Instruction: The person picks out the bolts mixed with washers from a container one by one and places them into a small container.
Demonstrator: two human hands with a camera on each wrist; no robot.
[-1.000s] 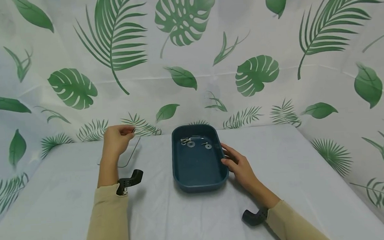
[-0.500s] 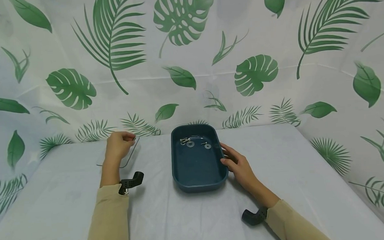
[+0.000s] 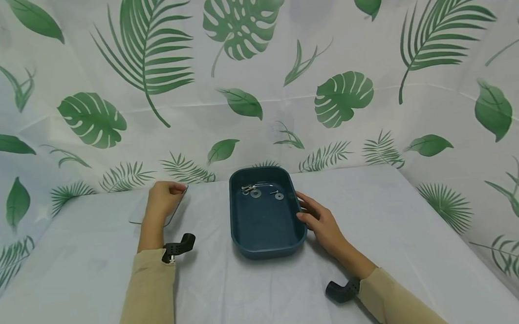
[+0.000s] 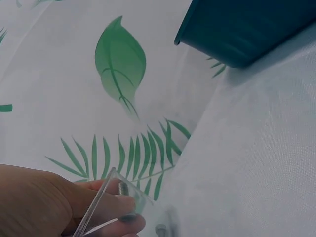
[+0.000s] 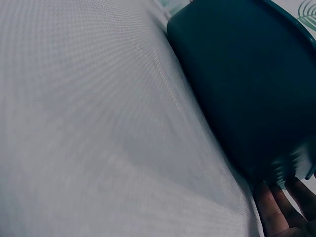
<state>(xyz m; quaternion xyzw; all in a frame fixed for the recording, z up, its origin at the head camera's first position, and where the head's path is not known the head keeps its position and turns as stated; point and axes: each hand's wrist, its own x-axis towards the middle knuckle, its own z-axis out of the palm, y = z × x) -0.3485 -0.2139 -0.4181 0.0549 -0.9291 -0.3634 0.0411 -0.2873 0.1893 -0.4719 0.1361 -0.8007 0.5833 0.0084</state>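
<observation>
My left hand (image 3: 162,199) is at the back left of the table, over a clear plastic piece (image 3: 136,220) with thin visible edges. In the left wrist view, its thumb and fingers pinch a small metal screw (image 4: 123,189), shank up, close to a corner of the clear plastic. A second small metal piece (image 4: 160,229) shows blurred below the fingertips. My right hand (image 3: 322,222) rests against the right side of a dark blue tray (image 3: 268,253), thumb at the rim. The right wrist view shows its fingertips (image 5: 266,197) at the tray's outer wall.
Several screws (image 3: 248,188) and a washer (image 3: 255,193) lie inside the tray's far end, with another washer (image 3: 279,196) to their right. A white cloth (image 3: 204,292) covers the table. A leaf-patterned curtain (image 3: 247,104) hangs behind it.
My left hand has come down and slightly right onto the edge of the clear plastic piece. The right hand and the tray have stayed in place.
</observation>
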